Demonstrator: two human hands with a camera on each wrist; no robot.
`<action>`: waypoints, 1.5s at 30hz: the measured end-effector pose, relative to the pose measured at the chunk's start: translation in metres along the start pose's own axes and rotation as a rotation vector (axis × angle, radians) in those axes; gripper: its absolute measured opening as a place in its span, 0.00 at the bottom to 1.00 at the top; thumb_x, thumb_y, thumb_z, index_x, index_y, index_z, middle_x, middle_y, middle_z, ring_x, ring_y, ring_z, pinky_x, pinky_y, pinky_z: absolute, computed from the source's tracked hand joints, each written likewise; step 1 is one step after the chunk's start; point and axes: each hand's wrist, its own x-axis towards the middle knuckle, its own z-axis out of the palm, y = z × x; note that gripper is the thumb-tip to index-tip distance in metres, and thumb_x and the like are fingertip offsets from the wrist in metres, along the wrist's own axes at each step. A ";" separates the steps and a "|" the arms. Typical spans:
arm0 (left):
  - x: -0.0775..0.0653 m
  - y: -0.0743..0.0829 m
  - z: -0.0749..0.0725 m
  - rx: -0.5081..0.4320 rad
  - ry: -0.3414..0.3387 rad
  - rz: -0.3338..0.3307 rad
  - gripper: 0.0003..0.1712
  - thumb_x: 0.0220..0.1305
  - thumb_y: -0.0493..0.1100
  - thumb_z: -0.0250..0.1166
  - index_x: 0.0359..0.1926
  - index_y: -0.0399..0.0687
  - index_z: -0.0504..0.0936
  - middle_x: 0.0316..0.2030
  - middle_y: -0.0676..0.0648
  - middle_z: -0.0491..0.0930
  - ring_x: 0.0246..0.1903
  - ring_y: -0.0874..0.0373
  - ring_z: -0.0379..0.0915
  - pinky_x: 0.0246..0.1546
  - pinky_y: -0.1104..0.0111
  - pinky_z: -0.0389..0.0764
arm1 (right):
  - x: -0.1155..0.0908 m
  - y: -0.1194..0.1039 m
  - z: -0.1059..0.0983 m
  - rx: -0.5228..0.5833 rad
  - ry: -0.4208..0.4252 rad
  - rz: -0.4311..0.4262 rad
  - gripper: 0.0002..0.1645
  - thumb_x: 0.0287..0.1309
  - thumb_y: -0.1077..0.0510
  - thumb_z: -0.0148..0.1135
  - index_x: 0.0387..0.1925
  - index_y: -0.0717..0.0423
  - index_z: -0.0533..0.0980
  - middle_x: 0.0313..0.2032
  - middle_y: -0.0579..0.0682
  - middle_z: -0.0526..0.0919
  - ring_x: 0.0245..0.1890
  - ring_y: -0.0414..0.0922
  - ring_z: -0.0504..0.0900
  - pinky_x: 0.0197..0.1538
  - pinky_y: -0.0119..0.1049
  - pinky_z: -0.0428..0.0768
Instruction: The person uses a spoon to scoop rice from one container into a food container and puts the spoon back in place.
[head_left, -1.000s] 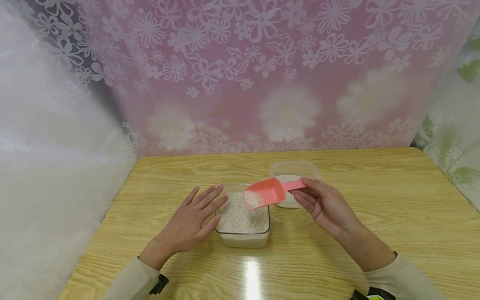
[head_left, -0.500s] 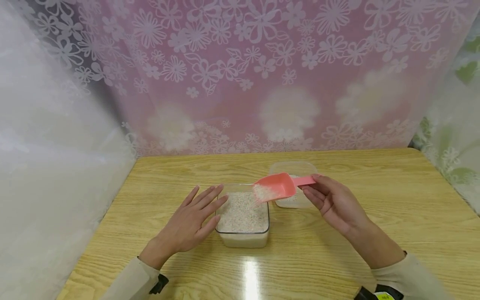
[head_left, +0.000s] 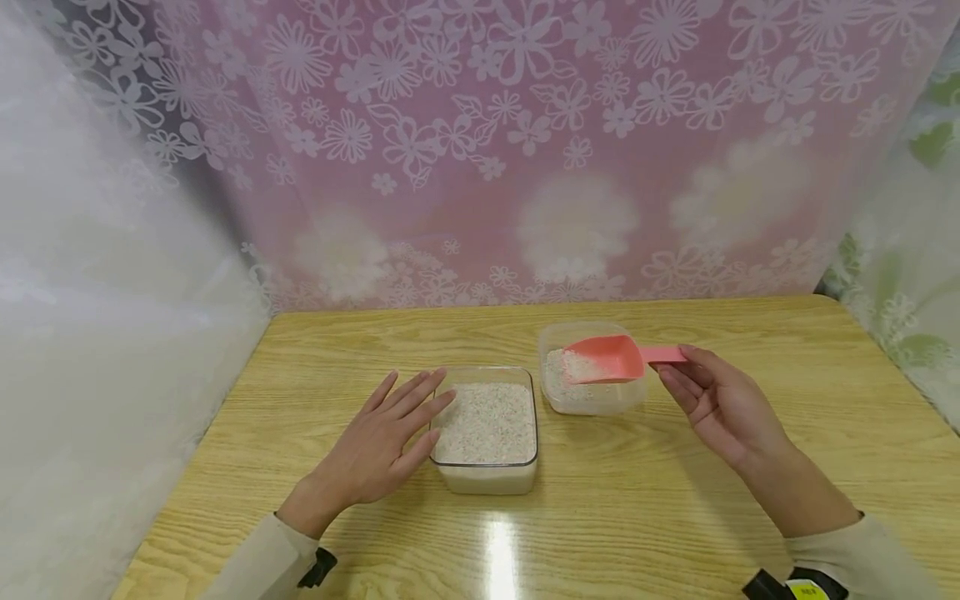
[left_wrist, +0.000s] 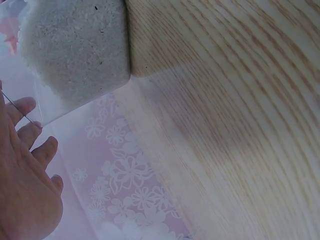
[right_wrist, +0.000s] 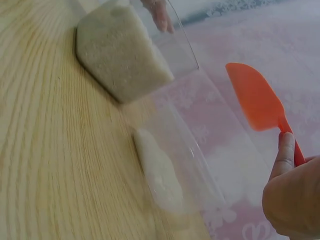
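A pink scoop (head_left: 618,358) with rice grains near its lip is level above a smaller translucent plastic box (head_left: 596,404); my right hand (head_left: 731,408) pinches its handle between thumb and fingers. The right wrist view shows the scoop (right_wrist: 256,97) apart from the box (right_wrist: 160,175) below. Some rice lies in that box. To its left stands a larger clear container (head_left: 487,479) holding much more rice (head_left: 487,421). My left hand (head_left: 375,450) has its fingers spread and straight, touching this container's left rim. In the left wrist view its fingertips (left_wrist: 46,150) show beside the clear wall.
Both containers stand on a wood-grain table (head_left: 645,533). A pink flowered curtain (head_left: 465,208) hangs behind the table's far edge. Pale sheeting (head_left: 112,333) hangs at the left, and a green-leaf patterned sheet (head_left: 907,283) at the right.
My right hand has moved right, carrying the scoop with rice from over the larger container to over the smaller box. The left hand has stayed at the larger container's rim.
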 end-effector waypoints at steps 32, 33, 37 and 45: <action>0.000 0.000 0.001 -0.011 0.003 -0.003 0.29 0.75 0.55 0.43 0.73 0.55 0.60 0.73 0.52 0.48 0.71 0.55 0.44 0.70 0.51 0.41 | 0.007 -0.020 -0.043 -0.083 0.097 -0.100 0.14 0.70 0.68 0.46 0.43 0.70 0.79 0.39 0.64 0.83 0.41 0.53 0.85 0.50 0.38 0.79; 0.000 0.000 0.001 -0.012 0.002 -0.003 0.29 0.75 0.55 0.43 0.73 0.55 0.60 0.73 0.52 0.49 0.71 0.55 0.44 0.70 0.51 0.41 | 0.007 -0.020 -0.042 -0.089 0.101 -0.103 0.14 0.70 0.68 0.46 0.43 0.70 0.78 0.39 0.63 0.83 0.41 0.52 0.85 0.50 0.38 0.79; 0.000 0.000 0.001 -0.015 -0.001 -0.004 0.29 0.75 0.55 0.43 0.73 0.55 0.60 0.73 0.51 0.50 0.71 0.55 0.43 0.70 0.51 0.41 | 0.009 -0.020 -0.041 -0.121 0.122 -0.114 0.12 0.70 0.67 0.48 0.42 0.69 0.78 0.38 0.62 0.84 0.40 0.52 0.85 0.49 0.38 0.79; 0.000 0.000 0.001 -0.008 -0.004 -0.009 0.29 0.75 0.55 0.43 0.73 0.55 0.60 0.73 0.52 0.49 0.71 0.55 0.43 0.70 0.51 0.41 | 0.012 -0.020 -0.040 -0.160 0.133 -0.141 0.09 0.69 0.67 0.49 0.41 0.68 0.75 0.37 0.62 0.84 0.39 0.52 0.85 0.48 0.39 0.80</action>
